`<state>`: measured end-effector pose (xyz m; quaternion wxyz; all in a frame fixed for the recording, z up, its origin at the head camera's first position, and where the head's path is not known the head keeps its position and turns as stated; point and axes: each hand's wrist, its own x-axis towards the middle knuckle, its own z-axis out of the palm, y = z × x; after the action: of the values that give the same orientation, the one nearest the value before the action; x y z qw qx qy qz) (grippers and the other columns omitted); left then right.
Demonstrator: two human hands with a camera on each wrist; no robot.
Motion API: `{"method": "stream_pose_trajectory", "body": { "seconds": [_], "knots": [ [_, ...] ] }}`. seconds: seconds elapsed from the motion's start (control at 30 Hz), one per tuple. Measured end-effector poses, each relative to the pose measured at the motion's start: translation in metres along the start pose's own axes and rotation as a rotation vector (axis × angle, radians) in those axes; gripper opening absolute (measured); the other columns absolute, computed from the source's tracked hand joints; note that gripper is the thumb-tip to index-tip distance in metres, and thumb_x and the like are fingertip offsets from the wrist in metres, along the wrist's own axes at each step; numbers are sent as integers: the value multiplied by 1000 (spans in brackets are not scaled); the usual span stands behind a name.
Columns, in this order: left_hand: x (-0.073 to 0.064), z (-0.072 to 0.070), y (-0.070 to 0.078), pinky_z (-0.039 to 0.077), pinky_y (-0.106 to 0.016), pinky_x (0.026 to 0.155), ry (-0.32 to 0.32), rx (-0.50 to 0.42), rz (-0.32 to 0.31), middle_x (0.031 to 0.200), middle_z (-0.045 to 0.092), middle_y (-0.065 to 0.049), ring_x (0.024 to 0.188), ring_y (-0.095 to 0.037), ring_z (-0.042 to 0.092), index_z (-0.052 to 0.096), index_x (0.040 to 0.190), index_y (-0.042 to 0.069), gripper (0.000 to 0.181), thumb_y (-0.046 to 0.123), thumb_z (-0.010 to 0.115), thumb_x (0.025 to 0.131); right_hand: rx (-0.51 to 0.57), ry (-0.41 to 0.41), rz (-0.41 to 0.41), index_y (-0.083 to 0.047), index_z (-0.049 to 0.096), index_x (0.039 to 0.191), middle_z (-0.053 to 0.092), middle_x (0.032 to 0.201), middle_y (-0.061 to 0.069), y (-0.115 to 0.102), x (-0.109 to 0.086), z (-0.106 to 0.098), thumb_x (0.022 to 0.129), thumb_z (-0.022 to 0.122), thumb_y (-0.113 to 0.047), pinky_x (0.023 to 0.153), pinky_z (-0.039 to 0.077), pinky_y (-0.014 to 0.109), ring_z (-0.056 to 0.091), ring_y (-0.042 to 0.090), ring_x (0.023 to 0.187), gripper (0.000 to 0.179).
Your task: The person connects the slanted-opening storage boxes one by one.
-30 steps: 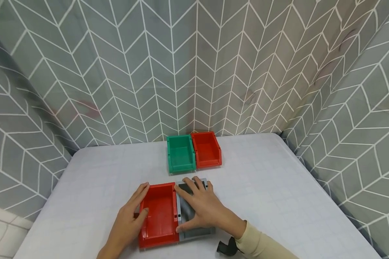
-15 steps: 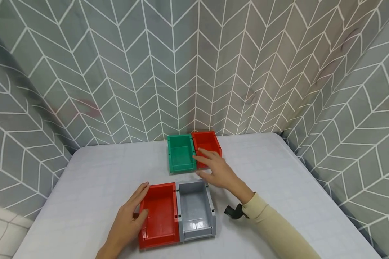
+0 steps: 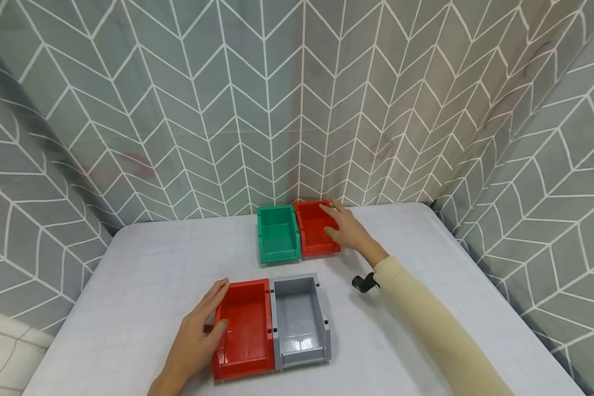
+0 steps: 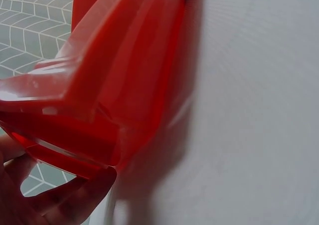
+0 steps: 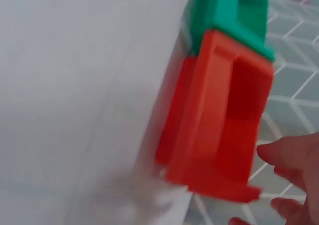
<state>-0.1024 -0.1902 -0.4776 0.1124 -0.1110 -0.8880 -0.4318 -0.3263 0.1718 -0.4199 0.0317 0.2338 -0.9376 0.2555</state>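
In the head view, my left hand [image 3: 193, 341] holds the left side of the near red bin [image 3: 247, 330], its thumb over the rim and its fingers along the outer wall toward the far corner. In the left wrist view, fingertips [image 4: 102, 182] meet the edge of that red bin [image 4: 129, 70]. A grey bin [image 3: 299, 313] stands against its right side. Farther back, my right hand [image 3: 347, 226] hovers at the right edge of the far red bin [image 3: 317, 228], fingers spread. In the right wrist view, the hand [image 5: 294, 170] appears apart from that bin [image 5: 214, 130].
A green bin [image 3: 279, 234] adjoins the far red bin on its left. All four sides of the bins sit on a white-covered table [image 3: 153, 264]. Behind the table hangs a grey patterned curtain [image 3: 227, 110]. A black device [image 3: 365, 282] is at the right wrist.
My right hand has left the grey bin, passed over the front of the far bins, and moved to the far red bin's right edge. My left hand stays at the near red bin.
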Motion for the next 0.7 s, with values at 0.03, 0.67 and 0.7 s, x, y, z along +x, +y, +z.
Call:
{"method": "stream_pose_trajectory", "body": {
  "seconds": [0.03, 0.67, 0.7],
  "knots": [
    [0, 0, -1, 61, -28, 76, 4, -3, 7, 163, 41, 0, 141, -30, 48, 44, 160, 21, 74, -1, 65, 93, 8, -14, 6, -4, 43, 158, 15, 170, 21, 4, 2, 0, 97, 63, -8, 106, 46, 62, 29, 50, 147, 64],
    [-1, 1, -1, 61, -28, 74, 11, -14, 8, 162, 42, 0, 141, -30, 49, 46, 159, 16, 72, -2, 66, 92, 89, -205, 63, 1, 27, 163, 37, 159, 28, 23, 13, 10, 93, 61, 0, 113, 39, 58, 38, 45, 142, 78],
    [-1, 1, -2, 61, -27, 74, 9, -15, 7, 162, 42, 0, 141, -30, 49, 46, 159, 16, 72, -2, 66, 92, 90, -205, 64, 1, 25, 163, 39, 157, 28, 23, 13, 10, 93, 61, -1, 113, 40, 57, 40, 45, 139, 79]
  ]
}}
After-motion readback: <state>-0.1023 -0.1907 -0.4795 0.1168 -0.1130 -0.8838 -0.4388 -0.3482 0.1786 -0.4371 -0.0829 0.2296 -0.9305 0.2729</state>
